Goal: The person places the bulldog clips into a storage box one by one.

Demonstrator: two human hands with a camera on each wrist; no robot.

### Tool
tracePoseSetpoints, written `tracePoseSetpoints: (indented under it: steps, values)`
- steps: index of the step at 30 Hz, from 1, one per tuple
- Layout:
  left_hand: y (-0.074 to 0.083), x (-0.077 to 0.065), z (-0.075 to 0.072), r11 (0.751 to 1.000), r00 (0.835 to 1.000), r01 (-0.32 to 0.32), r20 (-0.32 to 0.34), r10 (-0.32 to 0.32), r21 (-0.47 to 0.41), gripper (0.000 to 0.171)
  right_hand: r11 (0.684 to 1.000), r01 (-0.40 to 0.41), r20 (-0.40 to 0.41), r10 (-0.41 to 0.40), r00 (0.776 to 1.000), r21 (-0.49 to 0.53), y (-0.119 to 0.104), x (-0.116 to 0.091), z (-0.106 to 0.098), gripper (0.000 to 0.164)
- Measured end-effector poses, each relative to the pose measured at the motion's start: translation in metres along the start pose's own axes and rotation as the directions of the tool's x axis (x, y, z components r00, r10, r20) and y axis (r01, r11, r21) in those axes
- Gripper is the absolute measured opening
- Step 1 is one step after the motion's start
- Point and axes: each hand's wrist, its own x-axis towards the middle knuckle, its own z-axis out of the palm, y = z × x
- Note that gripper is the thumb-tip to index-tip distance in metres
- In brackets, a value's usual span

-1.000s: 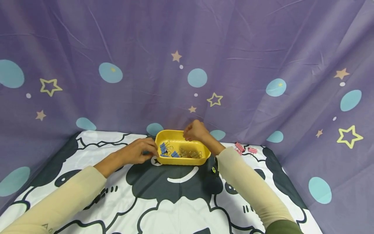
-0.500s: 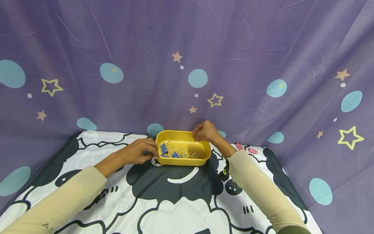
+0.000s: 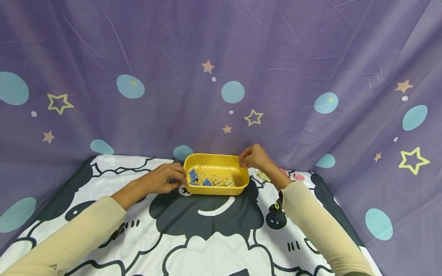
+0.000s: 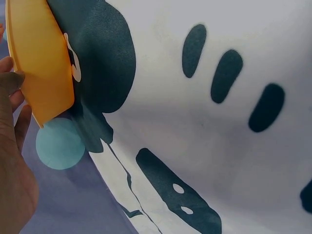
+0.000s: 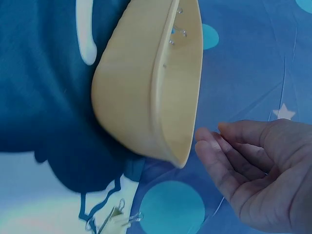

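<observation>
A yellow plastic basket (image 3: 217,190) stands against the purple backdrop in the head view. Blue binder clips (image 3: 207,182) lie at its left end, and yellow binder clips (image 3: 230,183) towards its right. My left hand (image 3: 164,178) grips the basket's left end; in the left wrist view its thumb presses the yellow wall (image 4: 44,63). Just past the right end hovers my right hand (image 3: 257,158), fingers loosely bent. The right wrist view shows that hand (image 5: 263,175) beside the basket corner, with nothing visible between thumb and fingers.
Yellow binder clips (image 3: 263,176) lie on the cloth right of the basket, partly behind my right forearm. Farther right are pink binder clips (image 3: 299,177). A black-and-white patterned cloth (image 3: 214,253) covers the table, and a purple curtain (image 3: 221,46) rises behind.
My right hand has moved rightward from above the basket to just beyond its right end. Yellow clips on the cloth have come into view. The left hand has stayed on the basket.
</observation>
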Motion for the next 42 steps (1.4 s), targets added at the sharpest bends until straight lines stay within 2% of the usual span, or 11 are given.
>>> tracePoseSetpoints:
  steps: [7, 11, 29, 42]
  values:
    - [0.0, 0.001, 0.001, 1.0, 1.0, -0.014, -0.005, 0.014, -0.007, 0.035, 0.999, -0.032, -0.019, 0.032, 0.999, -0.005, 0.015, -0.005, -0.013, 0.017]
    - [-0.001, 0.0, 0.001, 1.0, 1.0, -0.006, -0.004, 0.006, 0.002, 0.036, 0.998, -0.057, -0.031, 0.058, 0.998, 0.028, 0.023, -0.008, -0.018, 0.02]
    - [0.002, 0.003, -0.001, 0.998, 0.997, 0.062, 0.044, -0.062, 0.004, 0.033, 0.994, -0.059, -0.045, 0.063, 0.997, 0.091, 0.061, -0.03, -0.049, 0.026]
    - [0.001, 0.004, -0.002, 0.998, 0.997, 0.059, 0.045, -0.059, 0.002, 0.033, 0.992, -0.089, -0.099, 0.098, 0.99, 0.09, 0.094, -0.044, -0.071, 0.026]
